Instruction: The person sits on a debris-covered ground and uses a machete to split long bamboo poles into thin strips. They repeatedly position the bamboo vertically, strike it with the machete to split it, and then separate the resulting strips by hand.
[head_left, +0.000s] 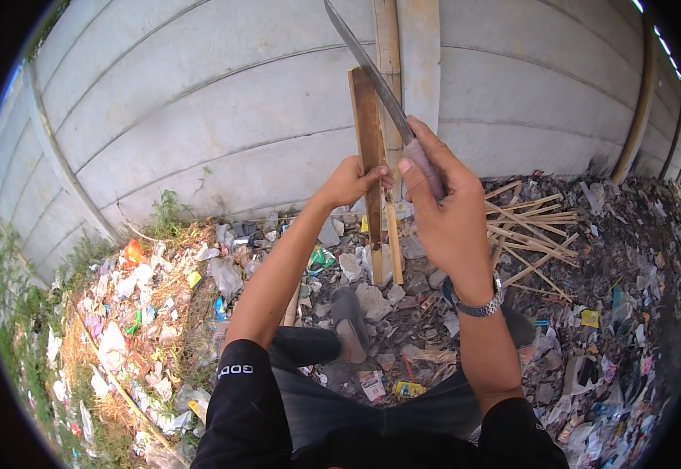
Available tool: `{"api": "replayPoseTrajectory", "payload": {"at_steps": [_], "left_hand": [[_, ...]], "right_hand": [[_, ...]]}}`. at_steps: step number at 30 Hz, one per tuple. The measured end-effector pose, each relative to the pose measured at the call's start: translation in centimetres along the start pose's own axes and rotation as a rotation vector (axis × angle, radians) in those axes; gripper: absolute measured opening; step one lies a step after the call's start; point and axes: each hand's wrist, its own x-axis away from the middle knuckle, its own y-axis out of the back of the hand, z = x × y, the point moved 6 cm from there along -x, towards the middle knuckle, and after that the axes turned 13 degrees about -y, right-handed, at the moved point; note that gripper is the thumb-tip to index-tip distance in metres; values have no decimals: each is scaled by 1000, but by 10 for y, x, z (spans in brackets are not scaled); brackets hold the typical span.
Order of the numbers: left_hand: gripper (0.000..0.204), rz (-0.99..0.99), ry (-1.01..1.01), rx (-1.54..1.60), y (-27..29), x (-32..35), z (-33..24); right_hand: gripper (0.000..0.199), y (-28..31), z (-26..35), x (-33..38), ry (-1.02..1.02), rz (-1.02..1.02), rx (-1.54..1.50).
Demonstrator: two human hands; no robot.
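My left hand (348,181) is closed around a long split bamboo piece (367,125), brown on its inner face, held upright with its lower end near the ground. In my right hand (451,211) is a long-bladed machete (382,87), gripped by its pale purplish handle. The blade slants up to the left and crosses in front of the bamboo's top; whether they touch, I cannot tell. Below my left hand, a narrow pale strip (394,246) runs alongside the bamboo. Whether it is joined to it is unclear.
A grey concrete panel wall (239,109) stands ahead, with a bamboo pole (388,47) upright against it. Split bamboo strips (532,230) lie heaped on the right. Litter and rubble (153,313) cover the ground around my shoes (350,324). Another pole (125,395) lies at left.
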Motion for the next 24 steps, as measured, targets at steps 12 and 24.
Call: {"api": "replayPoseTrajectory", "payload": {"at_steps": [12,24], "left_hand": [[32,-41,-101,149,-1,-2,27],[35,-50,-86,153,1,1,29]], "right_hand": [[44,-13,7,3,20,-30,93],[43,-17,12,4,90,-56,81]]}}
